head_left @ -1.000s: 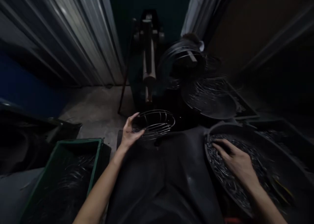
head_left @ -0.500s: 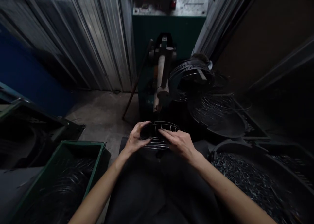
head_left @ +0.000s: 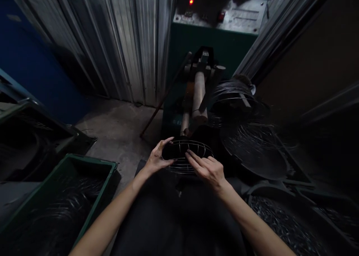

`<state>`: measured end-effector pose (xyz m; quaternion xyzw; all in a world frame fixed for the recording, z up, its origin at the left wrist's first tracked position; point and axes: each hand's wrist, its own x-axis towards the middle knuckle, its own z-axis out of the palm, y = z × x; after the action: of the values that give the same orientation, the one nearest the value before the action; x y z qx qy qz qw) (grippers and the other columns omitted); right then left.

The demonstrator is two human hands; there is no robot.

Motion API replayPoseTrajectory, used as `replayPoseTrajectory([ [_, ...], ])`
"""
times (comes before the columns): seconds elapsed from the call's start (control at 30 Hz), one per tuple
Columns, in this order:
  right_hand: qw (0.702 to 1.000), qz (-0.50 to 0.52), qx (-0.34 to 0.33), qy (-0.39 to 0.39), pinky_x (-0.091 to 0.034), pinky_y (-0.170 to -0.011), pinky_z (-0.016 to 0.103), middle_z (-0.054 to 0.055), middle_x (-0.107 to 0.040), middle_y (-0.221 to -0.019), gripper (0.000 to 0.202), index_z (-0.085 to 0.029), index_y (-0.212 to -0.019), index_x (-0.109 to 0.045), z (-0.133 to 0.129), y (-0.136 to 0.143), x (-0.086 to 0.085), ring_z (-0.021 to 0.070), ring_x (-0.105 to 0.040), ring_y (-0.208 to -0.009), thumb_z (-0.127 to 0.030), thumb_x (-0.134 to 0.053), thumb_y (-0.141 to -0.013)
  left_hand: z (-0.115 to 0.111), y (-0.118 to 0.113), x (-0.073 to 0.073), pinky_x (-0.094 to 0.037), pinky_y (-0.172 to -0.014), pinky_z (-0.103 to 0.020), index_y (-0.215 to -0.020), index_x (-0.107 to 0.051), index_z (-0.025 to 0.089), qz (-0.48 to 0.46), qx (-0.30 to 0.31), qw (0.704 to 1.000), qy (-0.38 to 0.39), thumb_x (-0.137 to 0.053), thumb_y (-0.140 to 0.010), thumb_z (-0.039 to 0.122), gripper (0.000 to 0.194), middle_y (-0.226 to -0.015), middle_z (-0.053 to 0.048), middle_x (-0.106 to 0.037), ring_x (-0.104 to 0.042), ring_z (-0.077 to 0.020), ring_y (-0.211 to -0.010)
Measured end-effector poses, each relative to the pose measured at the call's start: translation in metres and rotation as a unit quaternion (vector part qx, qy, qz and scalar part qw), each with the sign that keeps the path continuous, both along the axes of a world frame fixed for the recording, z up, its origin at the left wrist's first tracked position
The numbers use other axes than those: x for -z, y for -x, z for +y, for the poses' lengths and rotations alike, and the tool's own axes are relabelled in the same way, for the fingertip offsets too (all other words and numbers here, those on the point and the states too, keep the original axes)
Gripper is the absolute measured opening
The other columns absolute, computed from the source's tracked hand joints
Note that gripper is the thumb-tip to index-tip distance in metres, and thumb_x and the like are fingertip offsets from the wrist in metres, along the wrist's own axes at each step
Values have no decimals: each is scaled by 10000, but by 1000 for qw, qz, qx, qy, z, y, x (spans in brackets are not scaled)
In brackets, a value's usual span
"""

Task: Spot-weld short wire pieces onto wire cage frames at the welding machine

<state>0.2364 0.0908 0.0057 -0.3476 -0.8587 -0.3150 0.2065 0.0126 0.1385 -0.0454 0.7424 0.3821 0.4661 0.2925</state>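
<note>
Holding basket (head_left: 182,168) at lower centre, long axis left-right, by left end in C-spread left hand (head_left: 155,159); nearing inside wires from right with loosely bent right hand (head_left: 211,170), can't tell grip.

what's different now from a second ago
The right hand has left the basin of metal pieces and moved leftward to the wire frame; whether its fingertips hold a piece is unclear. The view has tilted up, bringing the panel with the red light into sight. The left hand still holds the frame's left side.
</note>
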Motion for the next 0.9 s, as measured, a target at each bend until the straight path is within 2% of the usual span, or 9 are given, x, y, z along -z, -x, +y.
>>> replayPoseTrajectory([
  [0.23,999,8,12,-33,-358,-577,266,52,-638,-1204,302,-153,-1100,-679,3,2,2,72,-526,-595,-43,-505,-878,6,-6,9,-501,-947,-355,-1362,-389,301,-24,-4,1000,-1,-771,-669,218,796,-1155,-39,-583,-590,-204,-1082],
  [0.67,997,2,54,-62,-371,-584,284,87,-637,-1199,368,-144,-1213,-625,23,3,19,87,-540,-581,-40,-504,-880,28,-13,16,-460,-1002,-396,-1404,-325,288,-45,-7,999,17,-750,-675,192,849,-1206,-66,-560,-560,-228,-1145],
  [0.77,998,3,45,-51,-383,-573,286,76,-635,-1203,403,-162,-1253,-600,25,1,20,92,-552,-580,-39,-501,-881,32,-13,18,-457,-1005,-405,-1401,-329,290,-47,-6,999,15,-747,-671,177,849,-1218,-70,-555,-558,-232,-1150],
  [0.9,999,21,39,2,-399,-574,284,68,-613,-1236,459,-205,-1340,-527,29,-2,25,92,-567,-592,-74,-490,-901,35,-9,19,-459,-1001,-413,-1399,-326,285,-45,-3,999,-5,-744,-677,163,843,-1235,-86,-550,-561,-237,-1147],
])
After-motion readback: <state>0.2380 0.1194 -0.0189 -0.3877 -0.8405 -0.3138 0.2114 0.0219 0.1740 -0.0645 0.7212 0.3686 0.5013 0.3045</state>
